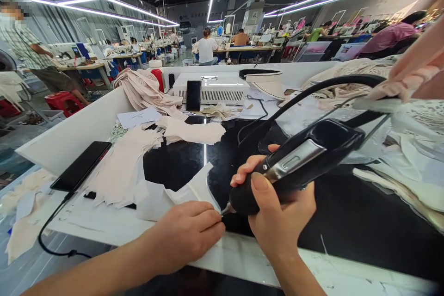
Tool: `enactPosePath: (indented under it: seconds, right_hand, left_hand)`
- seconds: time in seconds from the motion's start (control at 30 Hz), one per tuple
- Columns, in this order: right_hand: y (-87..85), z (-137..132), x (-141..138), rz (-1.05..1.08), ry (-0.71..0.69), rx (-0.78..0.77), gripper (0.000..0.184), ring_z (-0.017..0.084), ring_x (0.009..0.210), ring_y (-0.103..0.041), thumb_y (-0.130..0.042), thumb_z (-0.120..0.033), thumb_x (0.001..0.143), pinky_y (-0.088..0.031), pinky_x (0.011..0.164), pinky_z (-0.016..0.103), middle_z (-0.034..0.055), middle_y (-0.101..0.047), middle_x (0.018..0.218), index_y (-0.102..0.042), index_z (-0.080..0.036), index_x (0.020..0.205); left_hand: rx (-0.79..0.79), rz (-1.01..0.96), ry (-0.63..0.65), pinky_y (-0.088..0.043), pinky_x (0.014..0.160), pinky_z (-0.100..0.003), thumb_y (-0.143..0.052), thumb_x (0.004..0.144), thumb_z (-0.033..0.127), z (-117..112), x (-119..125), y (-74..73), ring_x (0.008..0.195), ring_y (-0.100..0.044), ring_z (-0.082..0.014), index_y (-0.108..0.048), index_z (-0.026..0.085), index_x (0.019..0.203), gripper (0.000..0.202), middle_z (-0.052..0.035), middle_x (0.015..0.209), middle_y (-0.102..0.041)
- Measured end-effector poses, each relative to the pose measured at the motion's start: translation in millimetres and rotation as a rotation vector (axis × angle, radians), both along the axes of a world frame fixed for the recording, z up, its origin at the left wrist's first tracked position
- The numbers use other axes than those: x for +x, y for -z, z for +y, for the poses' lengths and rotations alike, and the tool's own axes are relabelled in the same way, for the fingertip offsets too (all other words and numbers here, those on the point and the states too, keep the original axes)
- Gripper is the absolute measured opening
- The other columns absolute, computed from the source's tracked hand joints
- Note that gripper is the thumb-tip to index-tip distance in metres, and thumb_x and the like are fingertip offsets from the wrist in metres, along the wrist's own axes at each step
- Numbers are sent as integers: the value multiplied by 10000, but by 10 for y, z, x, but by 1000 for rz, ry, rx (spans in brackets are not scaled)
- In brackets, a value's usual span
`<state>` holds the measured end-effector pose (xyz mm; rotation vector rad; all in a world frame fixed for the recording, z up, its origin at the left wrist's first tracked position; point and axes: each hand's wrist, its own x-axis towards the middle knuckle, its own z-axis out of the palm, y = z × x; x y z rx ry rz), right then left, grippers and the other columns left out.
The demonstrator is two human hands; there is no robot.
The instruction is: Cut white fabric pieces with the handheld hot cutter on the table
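- In the head view, the person's right hand (277,212) is wrapped firmly round a black handheld tool (322,148), thumb along the near side and fingers curled over the far side.
- The left hand (194,231) has its fingers drawn close together, holding the near corner of a white cloth (194,189), just beside the tool's metal tip (227,210).
- The white cloth lies near the front edge of a black work surface (354,217), its far corner pointing away from the person.
- Two hands and one tool are at work; one thick black cable (312,92) arches above the surface behind the tool.
- Two stacks of pale cut pieces show: a larger stack (121,169) left of the cloth and a smaller stack (194,131) beyond it; the layers cannot be counted.
- Two dark devices are there: a flat device (81,166) with a lead at the left, and one upright phone (193,95) in front of one white slotted box (222,84).
- One white card (138,118) lies beyond the larger stack, its print too small to read.
- The left thumb is hidden behind the hand, and the exact contact of tip and cloth is hard to make out.
- Lacy fabric (426,111) at the right is cut off by the frame; pale strips near the cable's upper end are blurred.
- Several people sit farther off, one in a white top (207,48), too small to count surely.
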<state>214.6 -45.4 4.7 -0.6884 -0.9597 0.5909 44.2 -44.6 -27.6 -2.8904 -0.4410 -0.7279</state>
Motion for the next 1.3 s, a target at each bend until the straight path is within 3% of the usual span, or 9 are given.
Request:
enactPosePath:
  seconds: [0.37,0.8,1.3]
  right_hand:
    - [-1,-4,-13,8,8,-3,392,135,607,-648,-811,-258,849,-575,578,288,-35,-687,838,-612,-274,1186]
    - [1,1,-15,5,0,-8,394,134,609,-646,-828,-323,853,-572,578,289,-42,-686,839,-634,-300,1195]
    - [-36,-12,-7,5,37,-34,417,163,594,-635,-854,-342,813,-549,546,313,-28,-683,793,-639,-263,1162]
  left_hand:
    - [-60,-13,20,-572,974,-305,-456,1069,115,190,-84,224,1038,-673,-198,-644,83,1168,214,-95,1109,-722]
    - [-147,-3,-63,-591,977,-336,-442,1093,226,156,-113,181,1073,-685,-209,-627,131,1227,247,-109,1170,-712]
    - [-225,9,-66,-582,958,-333,-471,1080,215,155,-101,143,1039,-670,-203,-643,137,1202,224,-107,1146,-701]
